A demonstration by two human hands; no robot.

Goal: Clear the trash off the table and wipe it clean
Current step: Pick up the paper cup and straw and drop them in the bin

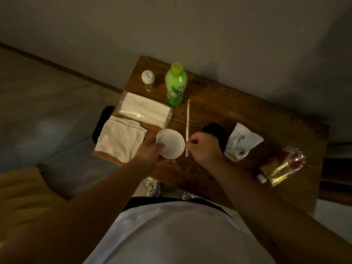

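A white paper cup [172, 143] is tilted with its mouth toward me, and my left hand [150, 151] grips its rim at the near edge of the wooden table [238, 103]. My right hand [204, 147] pinches the near end of a long white wrapped straw [188, 122], which lies on the table and points away from me. A folded white cloth [119, 141] rests at the table's near left corner. A crumpled printed paper cup [241, 143] lies to the right of my right hand. A shiny red and yellow snack wrapper [283, 166] sits at the right edge.
A green drink bottle [175, 84] and a white-capped shaker [148, 80] stand at the far side. A pack of white tissues [144, 109] lies beside the cloth. A dark object [215, 130] sits behind my right hand. A wall runs behind the table; tiled floor lies to the left.
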